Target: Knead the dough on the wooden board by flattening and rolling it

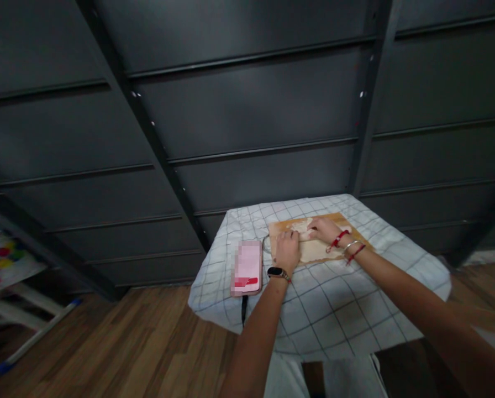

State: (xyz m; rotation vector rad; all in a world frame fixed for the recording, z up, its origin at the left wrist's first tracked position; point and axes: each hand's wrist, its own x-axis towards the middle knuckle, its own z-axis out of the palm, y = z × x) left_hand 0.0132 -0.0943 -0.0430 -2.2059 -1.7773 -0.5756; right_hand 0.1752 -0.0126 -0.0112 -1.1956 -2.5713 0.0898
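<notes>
Left hand and right hand, grip unclear, touch dough on a board, tablecloth spreading beyond its edges.

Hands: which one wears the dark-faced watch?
The left hand, nearer the pink device, has the watch; the right hand wears red bracelets and a silvery bangle.

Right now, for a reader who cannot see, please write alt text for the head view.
A person's left hand and right hand touch pale dough-like material on a wooden board. The board lies on a checked cloth, right of a pink phone-like object, before dark panels.
</notes>
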